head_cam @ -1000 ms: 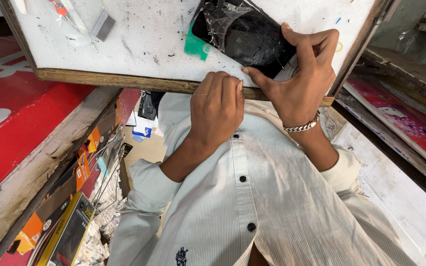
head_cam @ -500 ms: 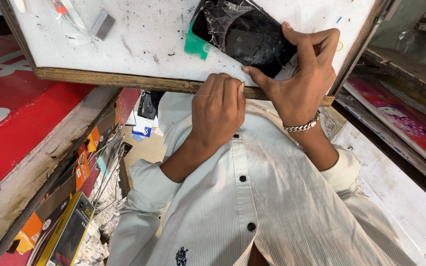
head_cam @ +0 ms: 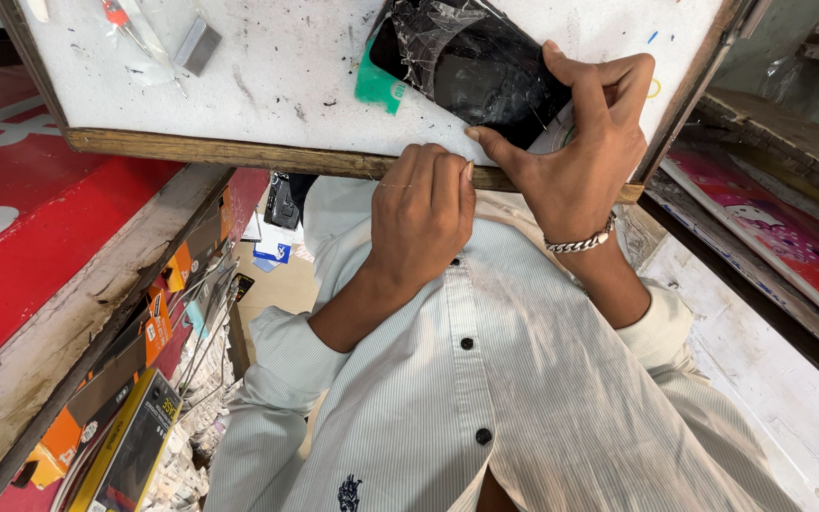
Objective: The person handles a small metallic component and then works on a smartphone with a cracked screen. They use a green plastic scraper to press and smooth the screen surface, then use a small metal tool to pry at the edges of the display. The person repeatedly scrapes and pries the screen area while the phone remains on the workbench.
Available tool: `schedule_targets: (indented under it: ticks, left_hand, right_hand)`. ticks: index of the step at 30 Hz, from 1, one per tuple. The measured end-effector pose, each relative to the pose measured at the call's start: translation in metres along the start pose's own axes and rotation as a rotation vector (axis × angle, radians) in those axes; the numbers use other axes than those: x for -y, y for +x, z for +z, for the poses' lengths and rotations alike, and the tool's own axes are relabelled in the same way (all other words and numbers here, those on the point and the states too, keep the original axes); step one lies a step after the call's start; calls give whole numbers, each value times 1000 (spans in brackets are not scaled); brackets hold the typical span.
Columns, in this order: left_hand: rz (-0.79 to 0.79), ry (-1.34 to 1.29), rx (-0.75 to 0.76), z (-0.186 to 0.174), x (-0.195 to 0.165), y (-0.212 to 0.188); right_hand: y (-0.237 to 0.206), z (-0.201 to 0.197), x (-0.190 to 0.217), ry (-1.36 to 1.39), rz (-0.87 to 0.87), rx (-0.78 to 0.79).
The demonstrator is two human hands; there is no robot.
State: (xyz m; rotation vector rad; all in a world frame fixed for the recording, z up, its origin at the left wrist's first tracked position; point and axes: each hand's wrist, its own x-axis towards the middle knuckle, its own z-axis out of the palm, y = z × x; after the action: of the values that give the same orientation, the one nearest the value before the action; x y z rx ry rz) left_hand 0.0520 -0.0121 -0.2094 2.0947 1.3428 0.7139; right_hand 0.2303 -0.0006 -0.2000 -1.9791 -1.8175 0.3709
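Note:
A black phone (head_cam: pixel 471 71) with a shattered screen and crumpled clear film lies on a scuffed white work board (head_cam: pixel 277 85). A green plastic piece (head_cam: pixel 374 87) sticks out from under its left end. My right hand (head_cam: pixel 585 142), with a metal bracelet on the wrist, grips the phone's near right corner with thumb and fingers. My left hand (head_cam: pixel 421 216) is curled into a fist at the board's wooden front edge, just below the phone. Nothing in the fist is clear to see. My striped white shirt fills the bottom of the view.
A small grey metal block (head_cam: pixel 199 45) and a red-handled tool (head_cam: pixel 118 15) lie at the board's far left. A red counter (head_cam: pixel 40 237) runs along the left, with orange and yellow boxes (head_cam: pixel 130 446) below. Shelves with pink packaging (head_cam: pixel 779 228) stand at the right.

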Motion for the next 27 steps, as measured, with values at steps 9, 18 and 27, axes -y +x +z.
schedule_targets:
  ticks: [9, 18, 27]
  left_hand:
    - [-21, -34, 21, -1, -4, 1]
    - [-6, -28, 15, -1, -5, 1]
    - [14, -34, 14, 1, -4, -1]
  right_hand:
    - [0, 0, 1, 3, -2, -3]
    - [-1, 0, 0, -2, -1, -1]
    - [-1, 1, 0, -3, 7, 3]
